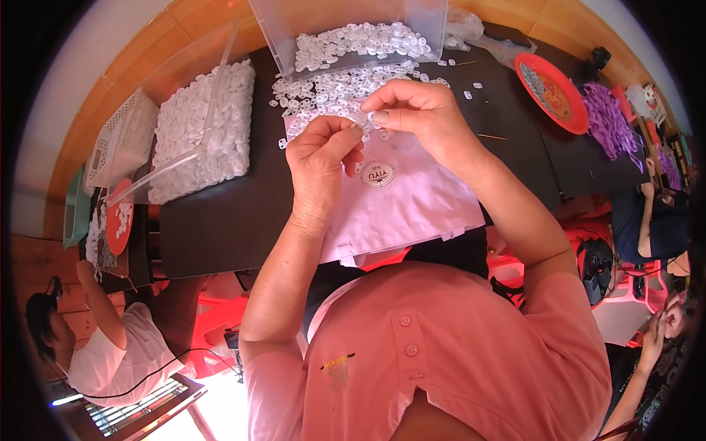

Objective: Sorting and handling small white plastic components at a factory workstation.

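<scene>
Dark table point(213, 235) covered in tiny white bits, with one white piece point(372, 117) pinched up in the middle of it all.

That piece is held over a pink cloth point(419, 202) between the thumb and forefinger of the right hand point(421, 114); the left hand point(320, 151) is held just beside it, thumb and fingertips drawn together, but whether anything's gripped there can't be told. Loads more loose pieces point(323, 90) are scattered right behind, by a clear tub point(346, 11) that's partly filled with the same stuff. Off to the left, a big white pile point(202, 140) is stacked up, and over on the right a red plate point(578, 121) and some purple strips point(610, 125) can be spotted.
</scene>
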Demonstrator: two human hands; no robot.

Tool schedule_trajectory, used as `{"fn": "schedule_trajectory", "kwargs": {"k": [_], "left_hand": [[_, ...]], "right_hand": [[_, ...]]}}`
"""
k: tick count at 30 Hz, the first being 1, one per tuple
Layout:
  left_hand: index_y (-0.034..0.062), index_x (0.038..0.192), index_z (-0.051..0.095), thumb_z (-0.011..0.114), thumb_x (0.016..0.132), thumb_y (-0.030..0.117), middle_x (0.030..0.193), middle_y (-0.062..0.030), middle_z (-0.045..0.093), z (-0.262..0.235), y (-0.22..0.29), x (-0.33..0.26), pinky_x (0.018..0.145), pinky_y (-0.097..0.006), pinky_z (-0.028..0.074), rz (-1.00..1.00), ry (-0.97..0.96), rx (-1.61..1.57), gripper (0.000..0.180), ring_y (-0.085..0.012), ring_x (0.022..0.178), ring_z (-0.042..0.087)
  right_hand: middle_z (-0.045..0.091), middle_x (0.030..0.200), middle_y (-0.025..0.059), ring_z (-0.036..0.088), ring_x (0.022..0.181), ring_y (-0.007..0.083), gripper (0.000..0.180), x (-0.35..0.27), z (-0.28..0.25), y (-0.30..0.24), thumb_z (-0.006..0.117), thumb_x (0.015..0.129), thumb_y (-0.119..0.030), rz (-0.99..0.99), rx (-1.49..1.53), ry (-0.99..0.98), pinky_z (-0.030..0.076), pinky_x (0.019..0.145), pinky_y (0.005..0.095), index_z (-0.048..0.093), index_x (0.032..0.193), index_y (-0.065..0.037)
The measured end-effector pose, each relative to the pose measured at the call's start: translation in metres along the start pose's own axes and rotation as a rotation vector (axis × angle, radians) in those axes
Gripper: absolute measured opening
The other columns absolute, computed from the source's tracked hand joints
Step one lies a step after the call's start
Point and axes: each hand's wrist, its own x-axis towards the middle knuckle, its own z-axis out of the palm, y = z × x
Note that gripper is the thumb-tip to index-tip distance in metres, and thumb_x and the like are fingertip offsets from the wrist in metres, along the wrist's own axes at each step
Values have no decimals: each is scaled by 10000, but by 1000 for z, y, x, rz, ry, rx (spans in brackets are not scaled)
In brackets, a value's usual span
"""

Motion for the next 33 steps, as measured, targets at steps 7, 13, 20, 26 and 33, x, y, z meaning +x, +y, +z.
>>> {"fn": "schedule_trajectory", "kwargs": {"k": [7,13,20,26,33], "left_hand": [[-17,860,629,655,845,75,711,-61,618,1,0,-1,481,-227,413,20,-7,37,98,-113,567,565],[-24,850,628,646,842,71,708,-58,611,2,1,-1,487,-230,411,28,4,77,97,-108,569,553],[-27,846,630,640,845,71,723,-61,618,4,3,-4,501,-230,414,50,-13,128,99,-106,581,553],[-33,911,630,641,869,41,776,-68,641,3,0,-2,514,-230,437,30,-62,-16,86,-110,626,585],[-21,1035,640,646,832,-88,849,-77,660,7,-1,-3,537,-223,472,132,-114,-52,213,-110,693,614]], "right_hand": [[665,827,10,595,725,59,121,0,-1,-3,643,839,-23,-25,-23,-19,457,613,208,695,948,-20],[669,836,20,594,756,64,109,1,-1,-5,647,831,-5,-21,-13,-10,467,652,211,698,927,-11],[667,834,16,593,758,69,106,-1,1,-6,655,826,3,30,25,-83,467,655,213,696,924,-5],[649,821,25,588,750,70,144,2,-3,-1,667,812,8,33,63,-83,470,649,217,680,955,9],[643,853,31,607,794,90,236,5,-12,-9,668,820,-14,120,120,-148,490,703,231,631,1054,-3]]}}
